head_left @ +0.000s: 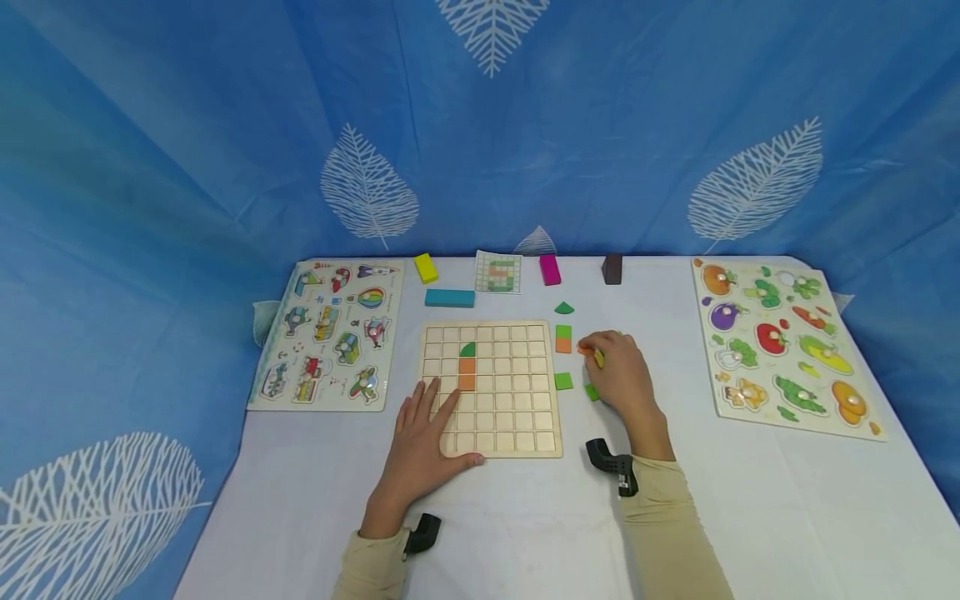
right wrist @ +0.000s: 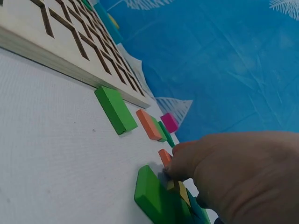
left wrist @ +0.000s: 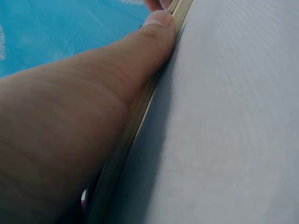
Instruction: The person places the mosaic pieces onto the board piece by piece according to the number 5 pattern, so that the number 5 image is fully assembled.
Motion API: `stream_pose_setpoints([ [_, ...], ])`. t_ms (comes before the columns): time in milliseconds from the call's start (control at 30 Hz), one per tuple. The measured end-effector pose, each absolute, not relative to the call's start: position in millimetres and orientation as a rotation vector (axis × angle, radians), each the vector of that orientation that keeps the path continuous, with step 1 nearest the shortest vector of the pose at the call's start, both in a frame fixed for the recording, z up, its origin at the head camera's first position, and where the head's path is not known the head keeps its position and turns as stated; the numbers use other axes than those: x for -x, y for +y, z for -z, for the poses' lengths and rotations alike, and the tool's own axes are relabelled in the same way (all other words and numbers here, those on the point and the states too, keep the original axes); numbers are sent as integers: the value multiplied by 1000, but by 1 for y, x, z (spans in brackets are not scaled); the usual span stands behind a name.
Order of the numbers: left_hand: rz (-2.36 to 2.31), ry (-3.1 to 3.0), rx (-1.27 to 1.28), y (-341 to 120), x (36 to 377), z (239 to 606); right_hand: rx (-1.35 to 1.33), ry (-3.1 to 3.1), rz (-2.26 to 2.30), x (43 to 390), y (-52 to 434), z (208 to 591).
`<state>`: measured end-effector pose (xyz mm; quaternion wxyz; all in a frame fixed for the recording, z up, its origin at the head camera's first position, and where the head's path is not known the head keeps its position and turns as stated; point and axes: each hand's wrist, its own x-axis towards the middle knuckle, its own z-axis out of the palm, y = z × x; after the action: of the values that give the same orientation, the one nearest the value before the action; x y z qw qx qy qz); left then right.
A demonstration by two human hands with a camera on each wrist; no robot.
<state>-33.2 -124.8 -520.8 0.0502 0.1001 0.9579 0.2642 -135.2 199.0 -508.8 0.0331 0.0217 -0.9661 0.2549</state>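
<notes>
My left hand (head_left: 422, 446) rests with fingers spread on the lower left of a wooden grid board (head_left: 517, 400); its thumb (left wrist: 156, 39) lies along the near edge. Two orange square tiles (head_left: 467, 374) and a green quarter-round tile (head_left: 468, 350) form a column in the grid. Right of the board, my right hand (head_left: 621, 371) pinches a small orange tile (right wrist: 164, 157) at the table. Under that hand are a yellow piece (head_left: 598, 358) and a green tile (head_left: 592, 392), both partly hidden. Another green square tile (head_left: 563, 381) lies beside the board.
Behind the board stand a pattern card (head_left: 498, 272), a blue block (head_left: 450, 298), a yellow block (head_left: 426, 268), a magenta block (head_left: 551, 270) and a dark brown block (head_left: 612, 269). A vehicle puzzle (head_left: 322, 333) lies left, a vegetable puzzle (head_left: 765, 375) right. A green wedge (head_left: 564, 307) lies behind an orange-and-green pair (head_left: 563, 339).
</notes>
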Motion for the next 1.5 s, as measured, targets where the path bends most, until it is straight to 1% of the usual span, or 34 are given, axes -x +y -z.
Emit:
stream_pose_setpoints([
  [233, -798, 2908, -303, -124, 34, 520, -13, -3003, -776, 135, 199, 507],
  [467, -799, 2910, -306, -124, 34, 520, -15, -3017, -801, 136, 199, 507],
  [667, -789, 2909, -301, -124, 33, 520, -82, -2981, -872, 134, 193, 504],
  [833, -774, 2920, -304, -123, 32, 522, -148, -2976, -955, 131, 178, 499],
  [1167, -762, 2914, -294, -123, 32, 523, -478, -2907, -1049, 123, 134, 497],
  [1500, -745, 2930, -302, -125, 33, 521, -764, -2936, -932, 113, 95, 498],
])
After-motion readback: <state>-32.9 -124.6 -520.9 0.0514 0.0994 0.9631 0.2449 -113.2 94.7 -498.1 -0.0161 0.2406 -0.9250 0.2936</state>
